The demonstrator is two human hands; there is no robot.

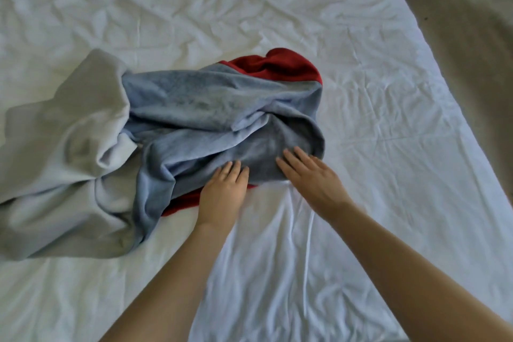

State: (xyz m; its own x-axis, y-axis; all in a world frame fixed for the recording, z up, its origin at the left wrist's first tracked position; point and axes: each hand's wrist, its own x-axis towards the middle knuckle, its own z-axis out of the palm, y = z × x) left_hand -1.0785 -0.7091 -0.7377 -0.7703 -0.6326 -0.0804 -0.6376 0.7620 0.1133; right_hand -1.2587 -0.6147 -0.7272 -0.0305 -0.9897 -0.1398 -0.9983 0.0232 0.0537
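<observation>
A crumpled light-blue terry towel (211, 108) lies in the middle of a bed covered with a wrinkled white sheet (388, 119). It is draped over a red fleece cloth (280, 64) that shows at its far right corner and under its near hem, and its left side meets a rumpled pale grey cloth (63, 133). Both hands are at the blue towel's near edge. The left hand (222, 194) lies with its fingers close together and their tips on the hem, while the right hand (313, 180) rests flat with fingers slightly spread on the towel's near right bulge. Neither hand pinches any fabric. This looks like the start of sorting the pile, feeling for an edge or corner of the blue towel before lifting it. The next move probably calls for finding the hem, pinching it with both hands and drawing the towel off the red cloth without dragging that along. The bare sheet near and to the right gives plenty of room to spread it, though the bed's right edge drops off to a beige floor (472, 36).
</observation>
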